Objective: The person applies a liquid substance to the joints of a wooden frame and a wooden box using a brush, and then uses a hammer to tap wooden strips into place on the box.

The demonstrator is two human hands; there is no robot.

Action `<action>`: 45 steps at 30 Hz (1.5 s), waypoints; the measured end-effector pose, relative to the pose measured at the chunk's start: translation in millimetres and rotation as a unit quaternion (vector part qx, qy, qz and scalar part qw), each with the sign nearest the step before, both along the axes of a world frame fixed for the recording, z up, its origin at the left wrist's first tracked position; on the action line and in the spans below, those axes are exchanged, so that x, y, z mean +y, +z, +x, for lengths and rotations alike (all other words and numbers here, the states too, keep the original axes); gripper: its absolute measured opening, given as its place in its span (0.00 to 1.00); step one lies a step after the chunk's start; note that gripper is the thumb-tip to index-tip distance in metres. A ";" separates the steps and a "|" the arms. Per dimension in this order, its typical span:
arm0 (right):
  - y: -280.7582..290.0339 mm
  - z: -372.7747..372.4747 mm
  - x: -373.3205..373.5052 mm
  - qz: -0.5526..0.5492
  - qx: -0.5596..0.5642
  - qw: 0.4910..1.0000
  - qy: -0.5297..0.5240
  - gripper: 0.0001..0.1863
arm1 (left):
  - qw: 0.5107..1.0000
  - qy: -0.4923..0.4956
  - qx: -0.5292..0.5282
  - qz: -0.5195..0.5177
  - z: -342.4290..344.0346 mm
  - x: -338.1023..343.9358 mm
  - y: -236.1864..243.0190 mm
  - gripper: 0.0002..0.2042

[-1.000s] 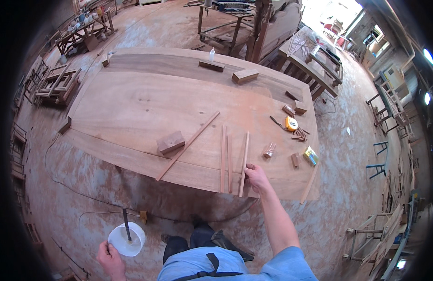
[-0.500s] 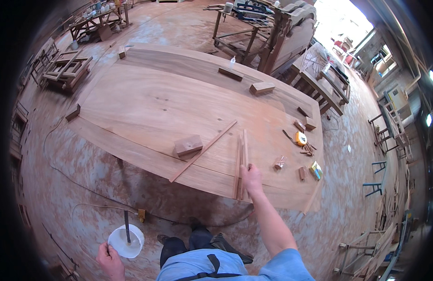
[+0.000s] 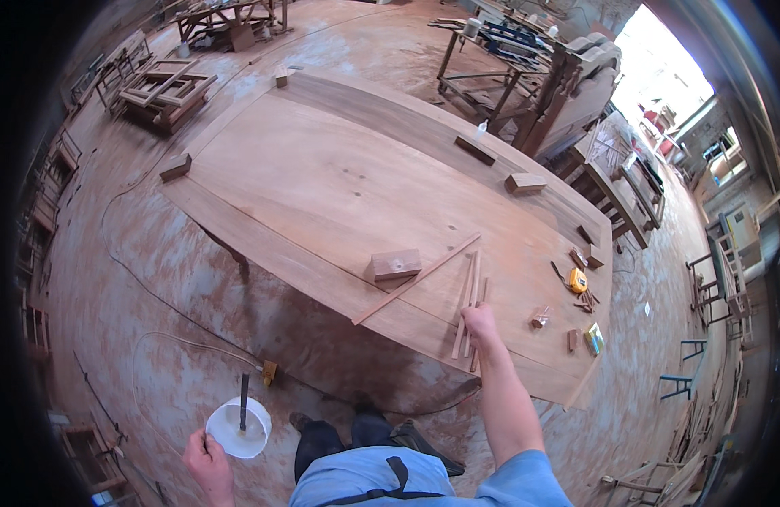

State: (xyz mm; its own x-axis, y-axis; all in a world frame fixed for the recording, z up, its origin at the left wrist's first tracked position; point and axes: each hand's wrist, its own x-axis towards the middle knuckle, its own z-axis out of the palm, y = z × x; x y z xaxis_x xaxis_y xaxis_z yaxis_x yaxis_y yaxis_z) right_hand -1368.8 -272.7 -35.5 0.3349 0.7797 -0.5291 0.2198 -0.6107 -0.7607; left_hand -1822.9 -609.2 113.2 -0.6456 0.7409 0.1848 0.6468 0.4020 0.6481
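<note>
My left hand [image 3: 208, 463] is closed at the rim of a white plastic bucket [image 3: 259, 433], held off the table's near side above the floor. A dark stick [image 3: 244, 399] stands upright in the bucket, its lower end in pale contents. Over the table's near right part, my right hand [image 3: 480, 320] is closed around a thin wooden strip. Two more thin wooden strips [image 3: 467, 296] lie just left of it, nearly parallel. Farther left, a longer strip [image 3: 419, 277] lies aslant, touching or close beside a wooden block [image 3: 396, 264].
The large wooden panel [image 3: 288, 169] bears a yellow tape measure [image 3: 578, 280], a small clear packet [image 3: 539, 317], a yellow-green box [image 3: 594, 339] and wood blocks [image 3: 525, 182]. A white bottle [image 3: 481, 128] stands at the far edge. A cable [image 3: 166, 298] crosses the floor.
The whole view has shifted, so the table sits farther right. My right hand's strip has slid toward me, its far end now nearer than those of the two strips beside it. The left hand keeps the bucket.
</note>
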 end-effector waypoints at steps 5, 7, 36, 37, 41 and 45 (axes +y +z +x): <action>2.4 -35.9 23.7 0.066 0.090 0.993 -0.048 0.07 | 0.999 0.037 0.006 -0.022 -5.6 -11.2 -1.2 0.05; 4.1 -55.2 38.3 0.053 0.049 0.997 -0.032 0.09 | 0.998 0.055 0.000 -0.022 -7.3 -16.2 -1.3 0.05; 36.8 -91.7 -28.2 0.251 -0.523 0.679 0.450 0.12 | 0.957 0.280 0.063 -0.028 -282.0 -252.2 -18.2 0.04; 40.5 -124.4 -36.9 0.216 -0.416 0.806 0.361 0.11 | 0.957 0.280 0.066 -0.018 -305.6 -263.5 -17.7 0.04; 40.7 -296.7 -58.0 0.055 0.019 0.998 0.024 0.09 | 0.954 0.292 0.065 -0.020 -391.4 -306.2 -10.5 0.04; 51.8 -468.9 -77.8 0.049 0.062 0.986 0.148 0.10 | 0.939 0.336 0.080 0.005 -467.3 -337.7 -6.5 0.04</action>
